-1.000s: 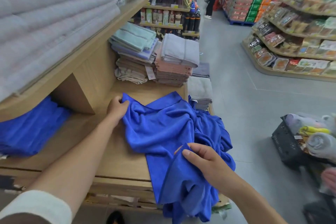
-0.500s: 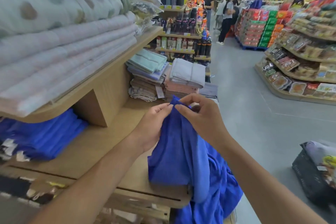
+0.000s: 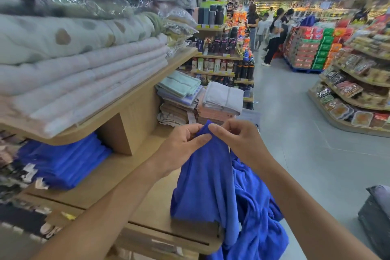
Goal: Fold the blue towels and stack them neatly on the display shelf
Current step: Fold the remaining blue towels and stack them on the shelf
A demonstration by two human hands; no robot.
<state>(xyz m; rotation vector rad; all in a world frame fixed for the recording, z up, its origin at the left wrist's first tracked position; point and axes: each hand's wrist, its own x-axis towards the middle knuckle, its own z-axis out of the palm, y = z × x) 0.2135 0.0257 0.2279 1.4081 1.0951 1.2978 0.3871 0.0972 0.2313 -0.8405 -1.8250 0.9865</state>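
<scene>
Pinching the top corner of a bright blue, creased towel (image 3: 206, 177) with left hand (image 3: 179, 148) and right hand (image 3: 240, 143); hanging from both toward six o'clock, over the shelf (image 3: 126, 177) edge.

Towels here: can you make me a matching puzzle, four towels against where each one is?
1. loose blue towel
2. blue stack
3. grey towel
4. mint towel

A. on the pink pile
B. under the upper shelf
C. pinched by the left hand and right hand
D. on the lilac and brown pile

Pairs: 1-C, 2-B, 3-A, 4-D.
</scene>
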